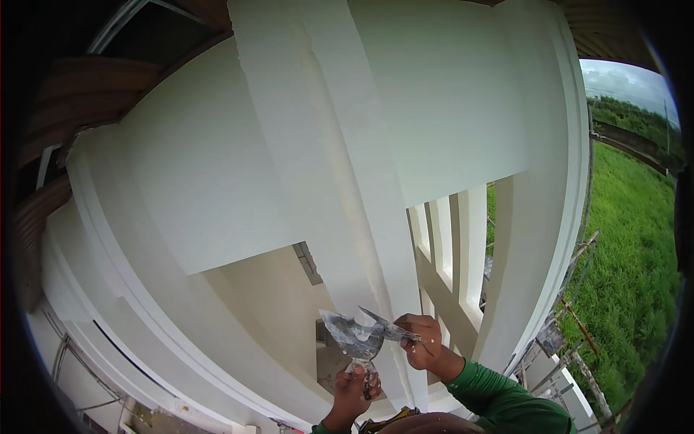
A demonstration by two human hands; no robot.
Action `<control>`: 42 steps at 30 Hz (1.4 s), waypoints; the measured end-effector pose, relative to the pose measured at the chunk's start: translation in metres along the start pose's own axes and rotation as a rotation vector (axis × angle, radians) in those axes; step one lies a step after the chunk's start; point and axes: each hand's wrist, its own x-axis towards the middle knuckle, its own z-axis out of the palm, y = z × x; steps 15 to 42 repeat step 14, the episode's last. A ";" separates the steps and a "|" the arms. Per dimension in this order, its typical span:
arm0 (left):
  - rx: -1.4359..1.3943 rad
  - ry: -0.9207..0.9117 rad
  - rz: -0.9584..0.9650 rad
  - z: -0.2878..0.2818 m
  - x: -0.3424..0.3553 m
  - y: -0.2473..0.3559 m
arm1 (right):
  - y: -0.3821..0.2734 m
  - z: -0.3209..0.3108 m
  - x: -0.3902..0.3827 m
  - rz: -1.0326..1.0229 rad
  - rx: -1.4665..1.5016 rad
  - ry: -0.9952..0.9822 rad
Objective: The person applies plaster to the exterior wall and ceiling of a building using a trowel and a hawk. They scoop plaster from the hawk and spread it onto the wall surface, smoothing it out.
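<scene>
My left hand (350, 396) is wrapped round the handle of a wide putty knife (354, 343), its blade pointing up and smeared with grey and white. My right hand (423, 343) grips a second putty knife (389, 330), whose blade reaches left across the first one. The two blades overlap and seem to touch, with some whitish paste between them. Behind them rises a pale column (387, 217), with a cream-coloured strip of filler (340, 155) running down its length. Both blades are held in front of the column's lower part.
Pale wall panels (455, 101) flank the column, with openings below. Through the right opening stand upright pillars (470, 246). Scaffold poles (578, 307) and green grass (629, 253) lie outside to the right. Brown roofing (94, 87) hangs at upper left.
</scene>
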 end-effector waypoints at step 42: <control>-0.177 0.003 -0.008 -0.021 -0.008 0.009 | 0.046 -0.010 -0.071 0.563 0.221 -0.514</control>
